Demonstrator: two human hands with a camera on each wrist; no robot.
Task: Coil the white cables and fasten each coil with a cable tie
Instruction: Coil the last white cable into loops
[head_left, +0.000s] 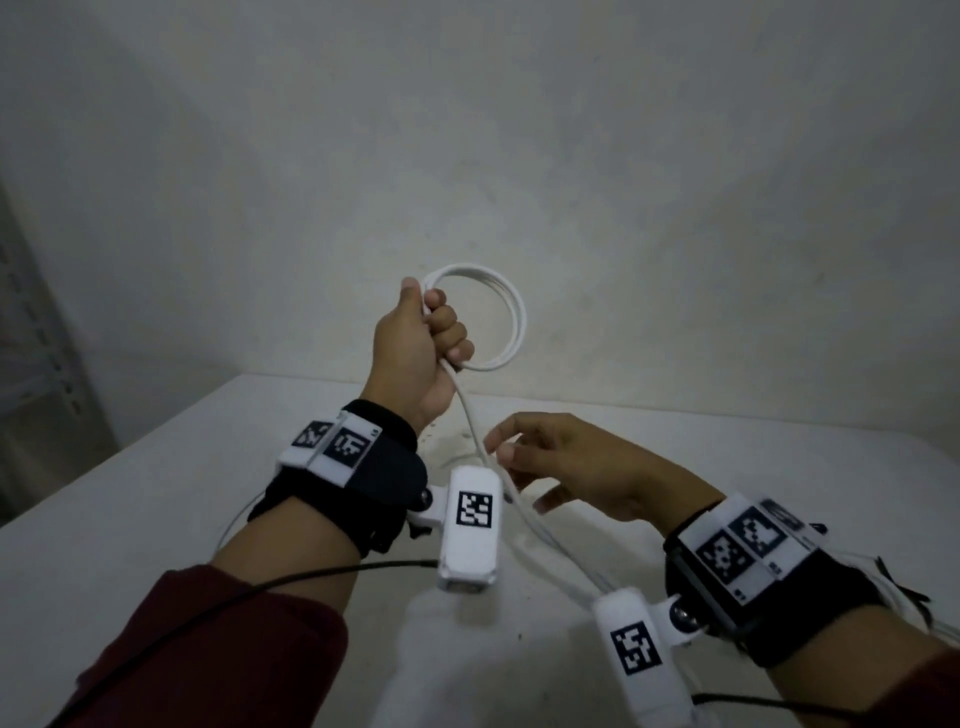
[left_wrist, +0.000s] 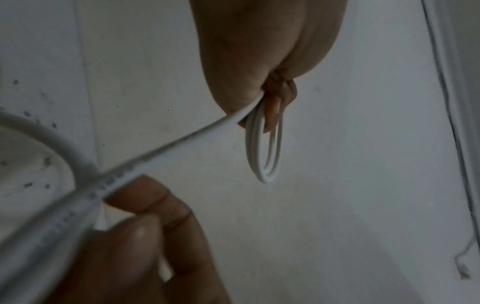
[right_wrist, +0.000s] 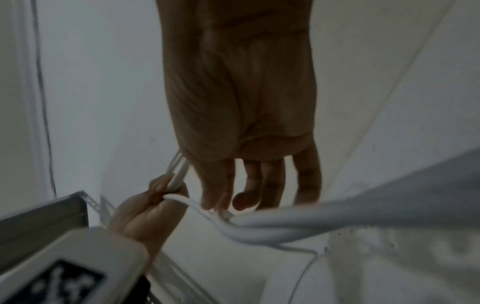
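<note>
Leftmost, the left hand (head_left: 415, 348) is raised above the table (head_left: 156, 467) with its fingers curled tight round one side of the coil (head_left: 511, 312), a round bundle of several turns of white cable standing free in the air beyond the knuckles. From the bottom of that fist the loose tail of the cable (head_left: 470, 415) runs down and to the right, towards the person.

Further right, the right hand (head_left: 571, 467) sits lower, just over the table, with its fingers only loosely bent. The tail passes across its fingertips; the left wrist view suggests thumb and forefinger lightly pinching the cable (left_wrist: 109, 183), though blur makes the firmness of that hold hard to judge.

As for handling, the cable looks light and springy rather than limp: the turns hold a clean round shape, so they would likely fan apart if the fist slackened. Its smooth jacket should slide easily through a loose pinch, which suits feeding the tail. The sound place to hold is where all turns cross, as the left hand does, and a tie would best go close beside that spot.
</note>
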